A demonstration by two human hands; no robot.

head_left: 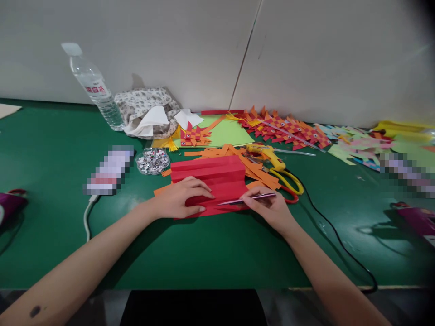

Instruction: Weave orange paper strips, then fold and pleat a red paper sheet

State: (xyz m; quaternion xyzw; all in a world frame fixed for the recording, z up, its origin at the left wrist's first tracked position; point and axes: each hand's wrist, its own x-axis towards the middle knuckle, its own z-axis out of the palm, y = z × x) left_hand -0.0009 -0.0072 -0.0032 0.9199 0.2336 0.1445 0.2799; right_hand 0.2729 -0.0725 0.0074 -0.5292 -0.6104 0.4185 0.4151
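A sheet of red paper (220, 174) with crosswise folds lies on the green table, over loose orange paper strips (261, 174). My left hand (180, 198) rests on the left part of the red sheet, its fingers stretched out and apart. In my right hand (272, 208) is a slim pen-like tool (234, 201) with a long pointed end, pinched between thumb and fingers. Its tip points left, at the lower part of the sheet near my left fingertips. Whether it touches the paper I cannot tell.
Behind the sheet are a yellow glue gun (272, 158), scissors (292, 183), woven paper fish (288, 129) and a round case of googly eyes (152, 160). A water bottle (95, 86), a tissue bag (146, 102) and a phone (110, 170) stand left. A black cord (329, 222) runs right.
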